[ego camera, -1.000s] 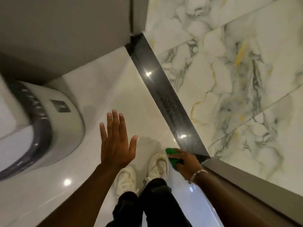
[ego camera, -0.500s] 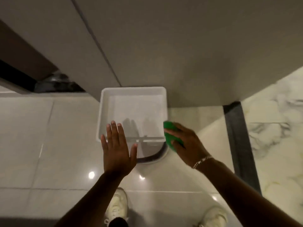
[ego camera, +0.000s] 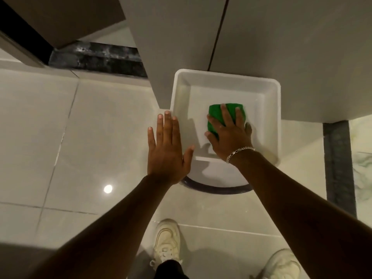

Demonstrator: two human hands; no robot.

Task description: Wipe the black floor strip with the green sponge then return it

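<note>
The green sponge (ego camera: 216, 114) lies inside a white rectangular tray (ego camera: 269, 109), with my right hand (ego camera: 229, 133) spread flat on top of it, fingers over its near half. My left hand (ego camera: 167, 150) hovers open, fingers together, just left of the tray's left rim and holds nothing. The black floor strip (ego camera: 338, 162) runs along the floor at the far right, away from both hands.
The tray rests on a white round-fronted appliance with a dark rim (ego camera: 217, 189). A grey cabinet wall (ego camera: 261, 41) stands behind it. Another dark strip (ego camera: 96, 57) lies at the upper left. My white shoes (ego camera: 167, 240) stand on pale floor tiles.
The view swung from the black strip to the tray. My right hand carried the sponge from the strip into the tray and now presses on it. My left hand stayed open.
</note>
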